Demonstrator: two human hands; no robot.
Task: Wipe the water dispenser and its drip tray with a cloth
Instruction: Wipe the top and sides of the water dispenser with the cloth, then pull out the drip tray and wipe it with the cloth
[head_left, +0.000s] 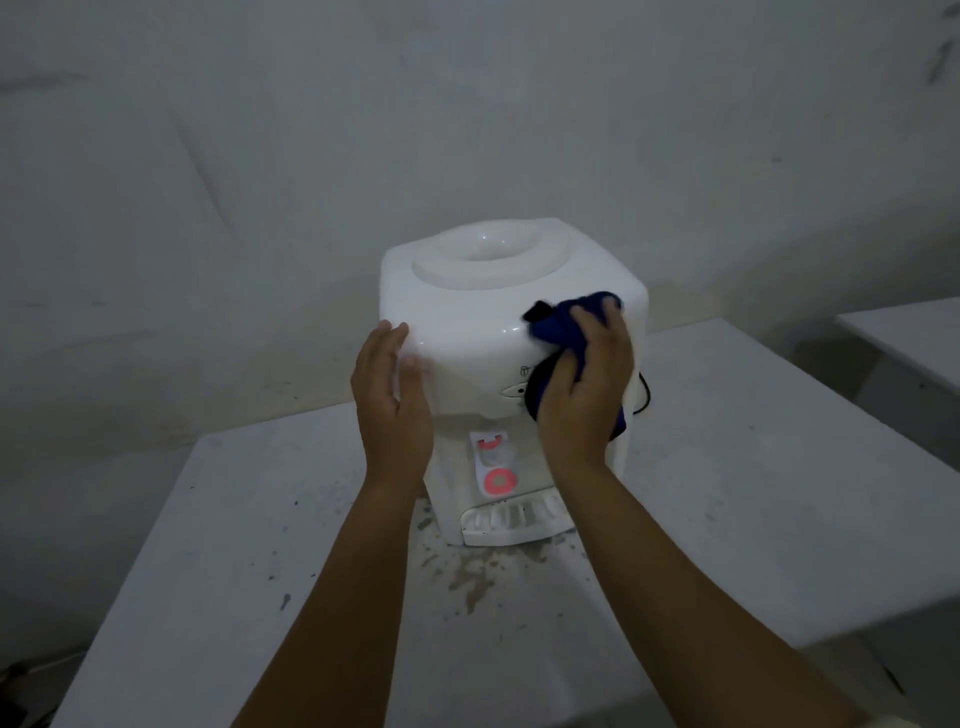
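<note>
**Blue cloth on the white water dispenser**

The water dispenser (498, 332) stands on a white table (727, 493), near the far wall; the right hand (584, 384) has its grip closed tight on a blue cloth (561, 327) and presses it on the top right front corner; the left hand (392, 400) lies flat with fingers spread on the left front side, holding nothing; the drip tray (511, 522) sits at the bottom front, between the two arms; dark spots mark the table just near it.
</note>
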